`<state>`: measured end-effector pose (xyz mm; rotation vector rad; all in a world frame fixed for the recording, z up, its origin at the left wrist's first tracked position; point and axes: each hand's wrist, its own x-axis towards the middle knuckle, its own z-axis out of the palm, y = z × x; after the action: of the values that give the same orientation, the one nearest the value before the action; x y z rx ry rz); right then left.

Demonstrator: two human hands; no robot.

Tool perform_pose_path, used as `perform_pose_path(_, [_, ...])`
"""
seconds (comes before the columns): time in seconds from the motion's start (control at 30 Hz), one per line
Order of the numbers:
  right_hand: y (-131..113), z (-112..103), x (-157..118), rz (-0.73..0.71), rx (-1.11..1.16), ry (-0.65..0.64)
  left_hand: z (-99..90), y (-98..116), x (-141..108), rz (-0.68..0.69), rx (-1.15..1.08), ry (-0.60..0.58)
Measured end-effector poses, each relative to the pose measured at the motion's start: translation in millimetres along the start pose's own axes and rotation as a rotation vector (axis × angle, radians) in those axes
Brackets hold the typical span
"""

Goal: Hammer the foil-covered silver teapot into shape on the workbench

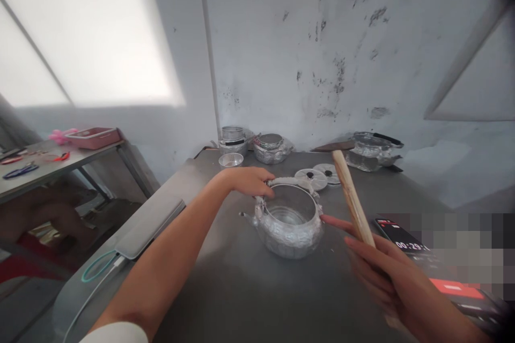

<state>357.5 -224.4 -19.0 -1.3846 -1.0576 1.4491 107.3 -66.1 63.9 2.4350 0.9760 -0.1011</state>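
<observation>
A silver metal kettle (293, 233) without its lid stands upright in front of me, its spout pointing left. Its handle (287, 181) looks wrapped in clear plastic and lies along the far side of the opening. My left hand (251, 179) grips the kettle where the handle meets the left rim; some fingertips are hidden. My right hand (386, 268) is closed around the wooden shaft of a hammer (354, 201), held head up. The right index finger stretches out to the kettle's right side and seems to touch it.
Two round lids (311, 178) with black knobs lie behind the kettle. More kettles (271, 147) and a strainer (231, 159) stand near the wall. A phone (406, 238) lies right, a grey case (148, 225) with cables left. A side table holds a pink basket (94, 138) and pliers (20, 171).
</observation>
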Motion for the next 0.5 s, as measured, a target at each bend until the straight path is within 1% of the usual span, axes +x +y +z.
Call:
perform_pose_path(0.07, [-1, 0, -1, 0.012, 0.004, -0.012, -1.0, 1, -3, 0.013, 0.064, 0.124])
perform_pose_path(0.13, [-2, 0, -2, 0.011, -0.004, -0.008, -3.4, -1, -8, 0.004, 0.145, 0.273])
perform_pose_path(0.23, [-3, 0, -3, 0.005, -0.056, 0.029, -6.0, -5, -13, -0.06, 0.304, 0.512])
perform_pose_path(0.3, [-1, -1, -1, 0.009, -0.117, 0.071, -5.9, -8, -14, -0.095, 0.397, 0.627])
perform_pose_path(0.33, [0, -3, 2, 0.001, -0.157, 0.093, -5.4, -9, -13, -0.107, 0.439, 0.667])
perform_pose_path(0.4, [2, -7, 9, -0.046, -0.268, 0.127, -4.5, -10, -12, -0.106, 0.487, 0.702])
perform_pose_path(0.43, [2, -11, 12, -0.081, -0.338, 0.13, -4.4, -10, -11, -0.093, 0.484, 0.704])
perform_pose_path(0.5, [2, -19, 19, -0.174, -0.538, 0.14, -4.9, -10, -12, -0.052, 0.42, 0.668])
